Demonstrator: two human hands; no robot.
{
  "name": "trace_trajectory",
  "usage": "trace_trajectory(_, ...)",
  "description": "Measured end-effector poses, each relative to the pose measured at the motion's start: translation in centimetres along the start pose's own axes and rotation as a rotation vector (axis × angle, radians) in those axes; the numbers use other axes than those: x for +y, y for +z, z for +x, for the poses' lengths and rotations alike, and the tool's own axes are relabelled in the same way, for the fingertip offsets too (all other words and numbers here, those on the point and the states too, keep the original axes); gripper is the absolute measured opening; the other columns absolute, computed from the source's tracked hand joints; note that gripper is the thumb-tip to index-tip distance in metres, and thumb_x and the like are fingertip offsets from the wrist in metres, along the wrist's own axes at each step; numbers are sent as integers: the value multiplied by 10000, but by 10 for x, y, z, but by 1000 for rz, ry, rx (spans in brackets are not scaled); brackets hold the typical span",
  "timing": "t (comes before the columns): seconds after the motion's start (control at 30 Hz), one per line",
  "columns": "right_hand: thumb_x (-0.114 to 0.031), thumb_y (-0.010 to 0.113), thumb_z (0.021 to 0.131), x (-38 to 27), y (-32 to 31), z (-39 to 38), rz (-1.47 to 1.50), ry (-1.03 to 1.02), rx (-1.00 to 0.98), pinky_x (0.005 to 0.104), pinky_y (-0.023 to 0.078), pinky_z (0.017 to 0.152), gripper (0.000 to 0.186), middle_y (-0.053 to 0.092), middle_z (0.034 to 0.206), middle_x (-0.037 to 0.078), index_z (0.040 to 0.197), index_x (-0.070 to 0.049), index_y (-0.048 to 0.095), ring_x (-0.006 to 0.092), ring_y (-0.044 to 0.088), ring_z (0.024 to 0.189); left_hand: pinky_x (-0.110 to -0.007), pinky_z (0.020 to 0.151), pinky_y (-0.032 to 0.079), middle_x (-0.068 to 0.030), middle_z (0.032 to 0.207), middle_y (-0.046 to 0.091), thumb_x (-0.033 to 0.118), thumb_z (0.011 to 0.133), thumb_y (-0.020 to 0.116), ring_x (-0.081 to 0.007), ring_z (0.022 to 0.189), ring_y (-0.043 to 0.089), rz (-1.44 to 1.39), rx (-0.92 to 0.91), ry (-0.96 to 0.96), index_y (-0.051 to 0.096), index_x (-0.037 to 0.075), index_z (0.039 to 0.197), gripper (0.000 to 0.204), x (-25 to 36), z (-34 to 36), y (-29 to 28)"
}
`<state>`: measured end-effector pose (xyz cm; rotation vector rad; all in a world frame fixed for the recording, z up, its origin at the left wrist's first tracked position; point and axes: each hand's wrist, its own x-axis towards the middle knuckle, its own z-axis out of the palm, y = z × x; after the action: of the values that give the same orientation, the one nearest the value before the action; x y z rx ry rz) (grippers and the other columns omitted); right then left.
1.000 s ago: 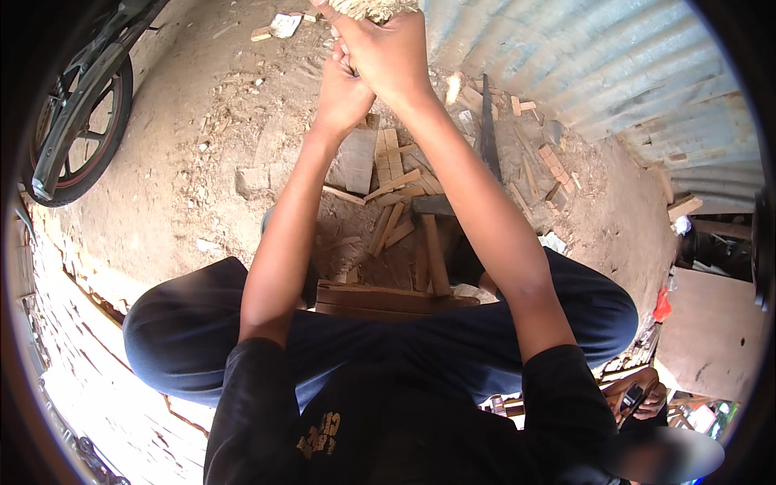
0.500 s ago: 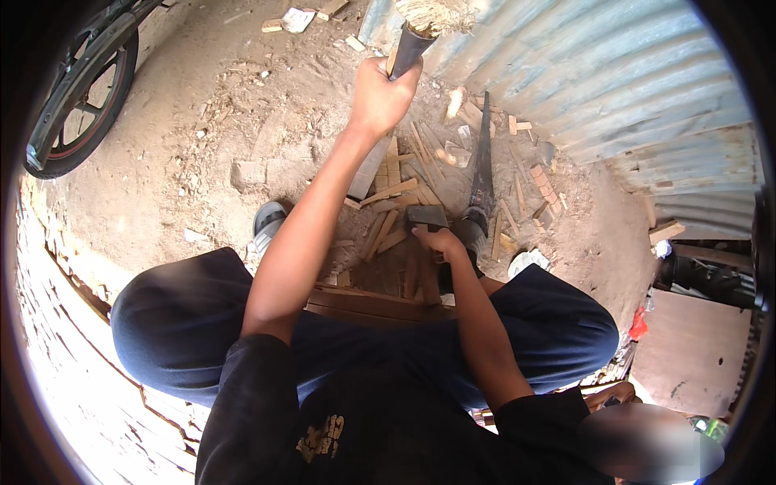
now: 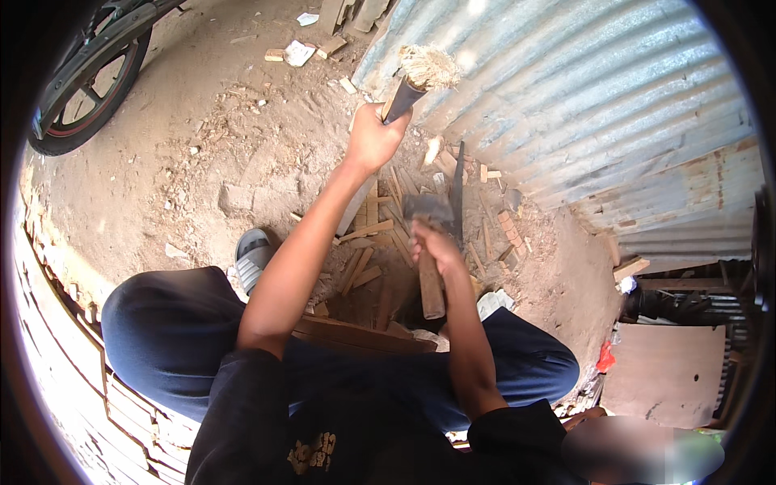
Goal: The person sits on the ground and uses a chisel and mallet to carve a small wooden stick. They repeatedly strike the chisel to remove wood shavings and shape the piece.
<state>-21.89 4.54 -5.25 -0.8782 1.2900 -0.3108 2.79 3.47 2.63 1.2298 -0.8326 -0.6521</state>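
Note:
My left hand [image 3: 377, 139] is stretched forward, closed around a dark cone-shaped sleeve [image 3: 402, 100] with a frayed bundle of pale straw-like fibres [image 3: 428, 66] at its far end, like a fibre brush. Nearer to me, my right hand [image 3: 434, 247] grips a hatchet [image 3: 432, 293] by its wooden handle, close below the head. Its broad grey metal head is blurred by motion, so its edge cannot be made out. The handle's butt points back toward my lap. Beneath both hands lie loose wood strips [image 3: 365, 231].
A long dark blade, probably a handsaw [image 3: 458, 190], lies past the hatchet. Corrugated metal sheeting [image 3: 558, 89] rises at the far right. A motorbike wheel [image 3: 97, 101] stands at far left. A wooden board [image 3: 356, 335] lies before my lap; a brown panel [image 3: 664, 376] is at right.
My left hand with the fibre brush has come nearer to me. My right hand has lifted the hatchet, and its whole handle now shows. The view has shifted somewhat.

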Motion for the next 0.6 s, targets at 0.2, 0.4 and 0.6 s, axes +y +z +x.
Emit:
trace_trajectory(0.2,-259,554,1020,-199,50,-164,-264,-801,-27,231,421,397,334,507,709,20,1261,-31,520,76,455,471,-311,488,300,37,531,448,205,909,636,-56,516,377,-15,-32,-33,509,51,584,382,-9,-2,8)
trace_trajectory(0.4,-296,582,1006,-238,80,-202,-873,-751,92,220,410,437,323,488,690,-9,1177,-26,535,58,460,491,-292,489,293,59,545,442,194,918,642,-45,529,367,18,-48,-17,518,58,594,372,-3,-10,14)
trace_trajectory(0.6,-269,583,1004,-238,77,-208,-862,-675,42,219,398,436,237,500,693,-17,1048,-36,568,59,475,487,-287,508,327,62,580,475,161,919,630,-39,567,398,32,-45,-10,554,31,634,323,-5,-13,10)
